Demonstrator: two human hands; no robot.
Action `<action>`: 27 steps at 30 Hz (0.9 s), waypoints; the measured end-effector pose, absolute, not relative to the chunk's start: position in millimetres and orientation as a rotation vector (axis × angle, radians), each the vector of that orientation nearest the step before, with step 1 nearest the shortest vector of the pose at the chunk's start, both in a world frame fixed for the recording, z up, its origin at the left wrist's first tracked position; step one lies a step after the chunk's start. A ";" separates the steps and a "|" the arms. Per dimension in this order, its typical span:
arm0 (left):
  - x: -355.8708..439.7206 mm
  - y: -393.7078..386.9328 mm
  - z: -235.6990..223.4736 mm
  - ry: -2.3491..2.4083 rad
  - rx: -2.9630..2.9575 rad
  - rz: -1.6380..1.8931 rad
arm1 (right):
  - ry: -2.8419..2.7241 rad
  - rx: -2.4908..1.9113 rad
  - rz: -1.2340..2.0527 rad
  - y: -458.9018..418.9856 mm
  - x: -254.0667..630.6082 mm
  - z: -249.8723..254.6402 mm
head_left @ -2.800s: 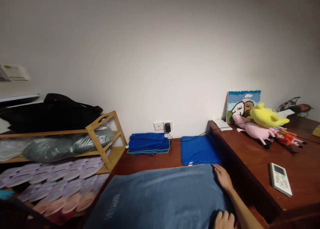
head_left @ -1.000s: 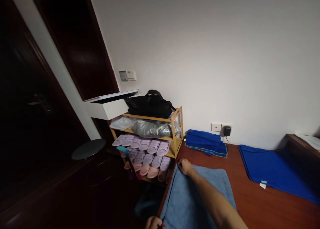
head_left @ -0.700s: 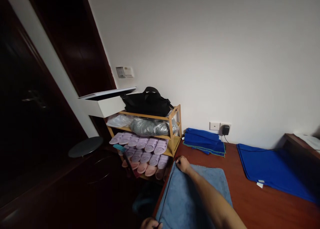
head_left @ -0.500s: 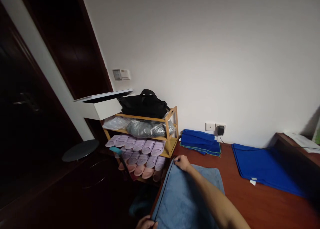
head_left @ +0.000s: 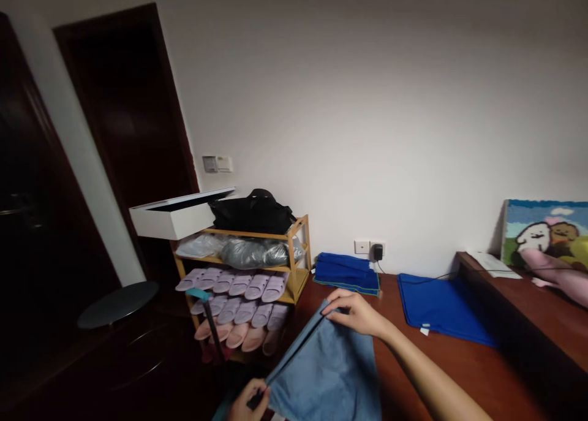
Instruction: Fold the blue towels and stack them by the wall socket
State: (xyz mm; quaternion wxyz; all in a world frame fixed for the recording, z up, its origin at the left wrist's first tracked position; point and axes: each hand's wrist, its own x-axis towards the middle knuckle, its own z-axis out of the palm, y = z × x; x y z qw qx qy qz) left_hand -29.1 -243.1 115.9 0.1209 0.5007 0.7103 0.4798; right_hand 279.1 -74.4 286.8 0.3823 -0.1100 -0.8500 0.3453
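A grey-blue towel (head_left: 326, 369) with a dark line along its left edge is stretched between my two hands over the brown table (head_left: 454, 372). My right hand (head_left: 351, 311) pinches its far left corner between thumb and fingers. At the bottom of the view, my left hand (head_left: 249, 401) grips the near end of the same edge. This edge is raised off the table, and the lowest part of the towel is cut off by the frame. Beyond my right hand lies a folded blue towel with a green edge (head_left: 346, 274).
Another blue towel (head_left: 441, 307) with a white tag lies to the right. A wooden rack (head_left: 301, 280) at the table's left holds slippers (head_left: 250, 284), plastic-wrapped items and a black bag (head_left: 255, 212). A round stool (head_left: 118, 304) stands further left. A plugged-in adapter (head_left: 378, 251) sits on the wall.
Both hands have lifted the towel's left edge from the table, and the towel now slopes down from it. The camera has turned up and right, bringing a picture and a pink plush into view.
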 end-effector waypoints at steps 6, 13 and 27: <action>0.0 -257.3 226.5 1.899 1.805 1.497 | -1.953 -0.496 0.723 -105.8 356.9 330.4; 29.9 -277.5 321.7 1.592 1.840 1.524 | -1.814 -0.614 0.651 -151.9 440.8 356.4; 56.3 -279.5 399.3 1.473 2.458 1.307 | -1.599 -0.785 0.639 -224.9 499.4 362.0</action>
